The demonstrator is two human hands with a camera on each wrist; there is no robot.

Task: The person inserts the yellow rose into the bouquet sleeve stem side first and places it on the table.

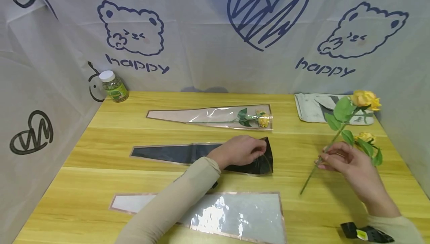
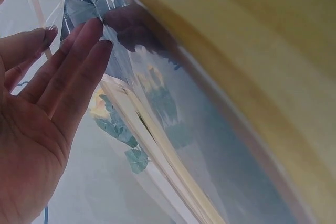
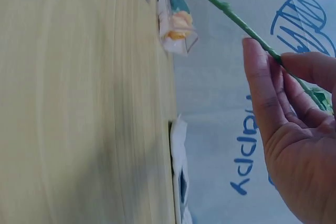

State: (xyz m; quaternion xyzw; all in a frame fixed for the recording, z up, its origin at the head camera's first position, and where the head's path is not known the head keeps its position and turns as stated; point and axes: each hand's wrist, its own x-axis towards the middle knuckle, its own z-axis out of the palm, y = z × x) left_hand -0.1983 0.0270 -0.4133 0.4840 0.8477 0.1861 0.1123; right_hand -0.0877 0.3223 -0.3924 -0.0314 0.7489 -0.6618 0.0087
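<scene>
In the head view my right hand (image 1: pixel 352 169) pinches the green stem of a yellow artificial rose (image 1: pixel 366 99), its bloom up and its stem end slanting down to the left. The right wrist view shows the stem (image 3: pixel 226 9) between thumb and fingers. My left hand (image 1: pixel 240 150) pinches the wide end of a black flower sleeve (image 1: pixel 174 153), with that end raised off the table. Clear film (image 2: pixel 199 124) of the sleeve and the left fingers (image 2: pixel 79 87) show in the left wrist view.
Behind lies a pink sleeve (image 1: pixel 174 116) holding a yellow rose (image 1: pixel 263 120). A white sleeve (image 1: pixel 248 214) lies in front. Another yellow rose (image 1: pixel 365 137) is beyond my right hand. A white packet (image 1: pixel 307 109) and a lidded jar (image 1: pixel 115 89) stand near the back cloth.
</scene>
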